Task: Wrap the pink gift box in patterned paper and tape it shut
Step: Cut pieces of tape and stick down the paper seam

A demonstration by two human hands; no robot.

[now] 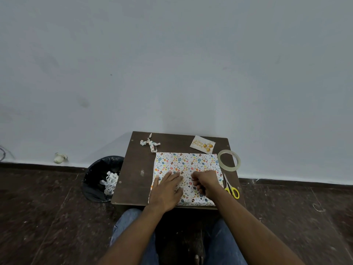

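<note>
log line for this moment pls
stage: smoothing paper | left hand: flat on patterned paper | right hand: curled on paper, grip unclear | tape roll, scissors: idle on table

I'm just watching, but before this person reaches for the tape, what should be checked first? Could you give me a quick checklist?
1. Box covered by patterned paper: ok, no pink shows.
2. Paper held down: ok, left hand lies flat on it.
3. Right hand free to fetch tape: cannot tell, its fingers are curled on the paper and may be pinching something.
4. Tape roll close by: ok, on the table right of the box.
5. Scissors close by: ok, beside the box's right edge.
6. Seam already taped: cannot tell.
</note>
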